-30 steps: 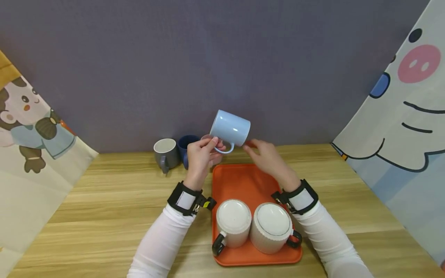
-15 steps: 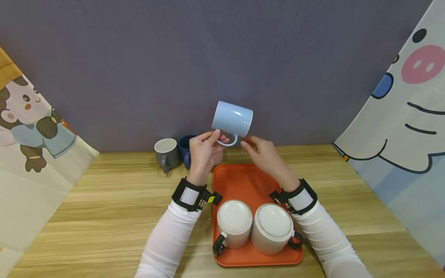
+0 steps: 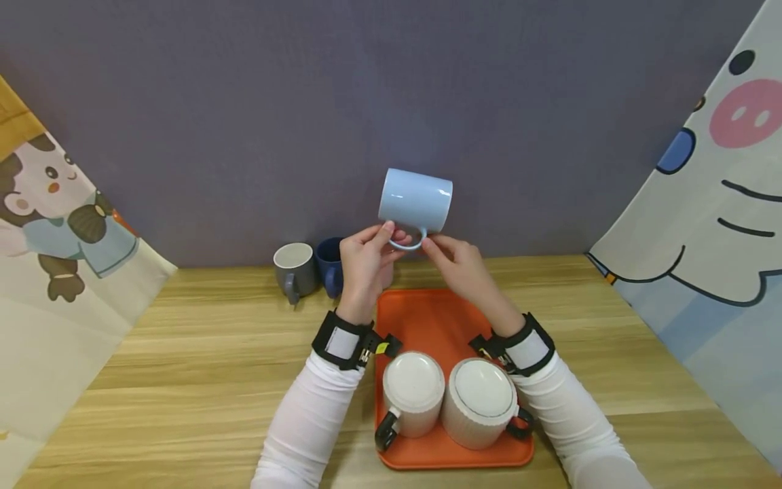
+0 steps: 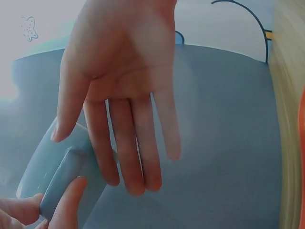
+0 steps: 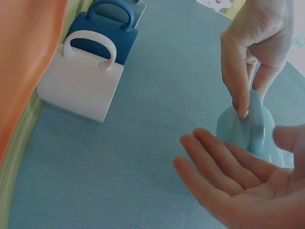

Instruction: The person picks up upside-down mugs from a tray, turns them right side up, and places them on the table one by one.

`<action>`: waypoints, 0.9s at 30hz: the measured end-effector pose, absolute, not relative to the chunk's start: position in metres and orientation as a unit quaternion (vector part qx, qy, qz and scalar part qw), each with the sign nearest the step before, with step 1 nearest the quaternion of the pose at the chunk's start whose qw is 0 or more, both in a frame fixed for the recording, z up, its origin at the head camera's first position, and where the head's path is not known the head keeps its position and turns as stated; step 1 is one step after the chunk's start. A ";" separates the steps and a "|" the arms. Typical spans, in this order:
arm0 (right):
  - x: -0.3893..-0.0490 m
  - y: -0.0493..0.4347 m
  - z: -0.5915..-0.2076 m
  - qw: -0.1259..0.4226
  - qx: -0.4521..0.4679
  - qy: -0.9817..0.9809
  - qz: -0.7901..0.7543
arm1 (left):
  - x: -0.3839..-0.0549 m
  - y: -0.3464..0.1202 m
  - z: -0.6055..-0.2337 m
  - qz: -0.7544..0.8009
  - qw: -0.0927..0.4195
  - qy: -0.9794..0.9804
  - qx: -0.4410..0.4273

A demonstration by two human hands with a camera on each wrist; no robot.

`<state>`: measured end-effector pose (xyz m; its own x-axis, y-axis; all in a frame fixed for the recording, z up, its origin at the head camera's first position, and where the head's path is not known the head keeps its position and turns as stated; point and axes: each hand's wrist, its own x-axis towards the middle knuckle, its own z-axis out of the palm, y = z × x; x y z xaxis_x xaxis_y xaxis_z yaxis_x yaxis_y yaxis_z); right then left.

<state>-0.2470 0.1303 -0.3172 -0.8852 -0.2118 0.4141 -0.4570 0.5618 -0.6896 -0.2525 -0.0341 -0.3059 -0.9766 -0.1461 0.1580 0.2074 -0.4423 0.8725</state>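
A light blue mug (image 3: 416, 201) is held up on its side above the far edge of the table, handle downward. My left hand (image 3: 364, 260) pinches its left end beside the handle between thumb and fingers; in the left wrist view the other fingers of that left hand (image 4: 126, 90) extend straight. My right hand (image 3: 459, 269) has its thumb and forefinger at the right part of the handle. In the left wrist view those right fingertips (image 4: 71, 202) pinch the handle (image 4: 62, 179) from both sides. The remaining fingers of the right hand (image 5: 243, 186) spread loosely in the right wrist view.
Below the hands lies an orange tray (image 3: 427, 319) with two upturned white mugs, one (image 3: 412, 394) left and one (image 3: 479, 404) right, with black handles. Behind stand a grey mug (image 3: 294, 273), a dark blue mug (image 3: 330, 261) and a pale pink mug (image 5: 81, 81).
The light blue mug has risen and shifted slightly right with my left hand. My right hand has moved a little up, and its fingertips have come onto the handle.
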 end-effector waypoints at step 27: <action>-0.242 0.134 -0.310 0.141 0.174 -0.755 0.616 | -0.241 -0.019 -0.301 -0.838 0.094 -0.533 -0.074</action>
